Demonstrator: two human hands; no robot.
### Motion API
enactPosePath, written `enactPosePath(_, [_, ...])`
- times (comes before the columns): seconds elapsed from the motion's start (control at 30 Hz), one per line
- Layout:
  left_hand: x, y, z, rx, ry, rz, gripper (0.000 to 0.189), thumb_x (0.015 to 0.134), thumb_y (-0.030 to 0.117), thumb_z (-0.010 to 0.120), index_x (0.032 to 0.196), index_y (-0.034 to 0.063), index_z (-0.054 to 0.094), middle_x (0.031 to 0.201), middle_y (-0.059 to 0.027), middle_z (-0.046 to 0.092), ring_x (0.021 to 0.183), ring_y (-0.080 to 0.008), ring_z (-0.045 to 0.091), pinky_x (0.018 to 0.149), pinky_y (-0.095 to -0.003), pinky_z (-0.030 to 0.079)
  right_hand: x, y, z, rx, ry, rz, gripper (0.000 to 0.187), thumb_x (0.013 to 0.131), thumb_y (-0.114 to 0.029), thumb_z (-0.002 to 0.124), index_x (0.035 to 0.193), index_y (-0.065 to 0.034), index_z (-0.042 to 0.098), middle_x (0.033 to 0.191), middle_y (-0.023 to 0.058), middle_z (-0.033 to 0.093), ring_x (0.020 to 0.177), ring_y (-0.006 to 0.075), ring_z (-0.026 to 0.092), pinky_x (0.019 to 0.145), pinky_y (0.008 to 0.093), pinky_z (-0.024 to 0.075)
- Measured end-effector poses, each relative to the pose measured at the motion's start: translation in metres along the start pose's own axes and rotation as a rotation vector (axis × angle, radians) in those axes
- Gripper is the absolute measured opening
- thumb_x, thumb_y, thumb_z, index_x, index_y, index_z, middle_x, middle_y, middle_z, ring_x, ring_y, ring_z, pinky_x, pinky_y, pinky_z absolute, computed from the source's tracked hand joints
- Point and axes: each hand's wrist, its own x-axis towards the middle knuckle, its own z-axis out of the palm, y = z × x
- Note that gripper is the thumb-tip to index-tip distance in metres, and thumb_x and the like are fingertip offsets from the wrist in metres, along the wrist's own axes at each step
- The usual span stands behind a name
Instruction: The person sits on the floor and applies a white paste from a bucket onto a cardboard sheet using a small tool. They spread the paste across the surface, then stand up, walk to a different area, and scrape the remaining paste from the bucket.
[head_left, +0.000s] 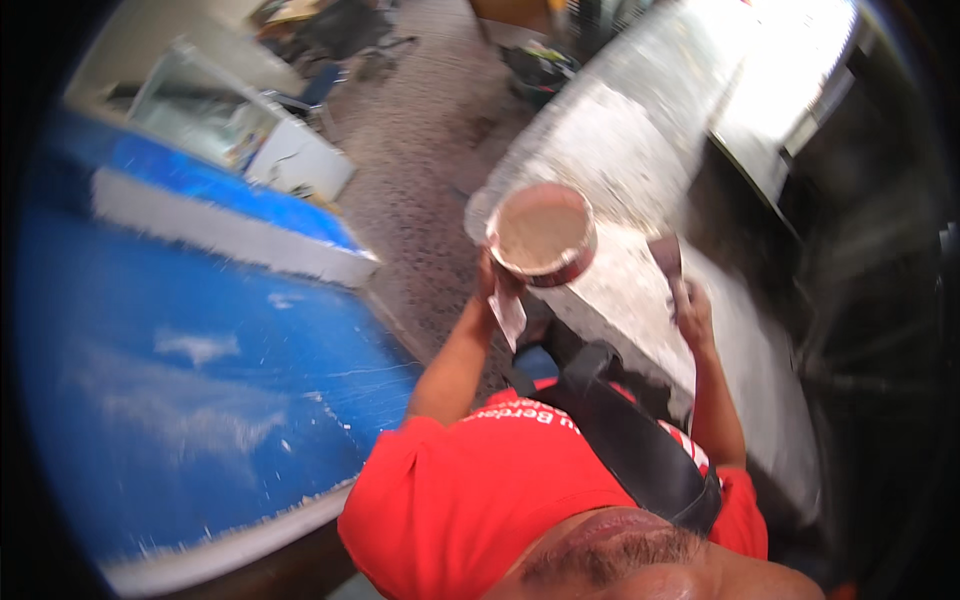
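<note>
A round tub (579, 264) of beige paste (541, 226), like putty, sits at the front of a whitish ledge. Its rim is smeared. My left hand (495, 279) grips the near left side of the tub, and a pale flat piece (508, 316) hangs down beside that hand; whether the fingers hold it too is unclear. To the right, over the ledge, my right hand (694, 319) grasps a broad-bladed putty knife (666, 257) by its handle. The blade points away from me and looks apart from the tub.
The pale ledge (611, 135) runs from upper right to lower right. A blue surface (202, 375) with scuffs and a raised white-edged strip (225, 229) fills the left. Beyond are a white box-like object (300, 161), a dark bin (541, 71) and speckled floor (427, 135).
</note>
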Motion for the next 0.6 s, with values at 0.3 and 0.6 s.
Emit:
enactPosePath(0.3, [0.090,-0.004,0.034,0.581,-0.224,-0.328,0.060,0.092,0.060,0.056,0.119,0.0060,0.057,0.068,0.0002,0.059,0.043,-0.0076,0.043,0.039,-0.0244,0.030,-0.009,-0.179,-0.019,-0.697,0.190,-0.498,0.027,0.097,-0.017,0.065,0.119,-0.0028,0.068,0.099,0.0189,0.072,0.091,0.0368,0.071,0.080,0.0430,0.0548])
enactPosePath(0.6, [0.113,-0.013,0.060,0.849,-0.318,-0.216,0.067,0.087,0.055,0.065,0.118,-0.0043,0.055,0.090,-0.0067,0.058,0.070,-0.0108,0.054,0.062,-0.0231,0.042,-0.009,-0.225,0.002,-1.408,0.040,-0.221,0.037,0.094,-0.008,0.057,0.131,-0.0059,0.061,0.095,0.0179,0.069,0.086,0.0336,0.073,0.074,0.0416,0.0590])
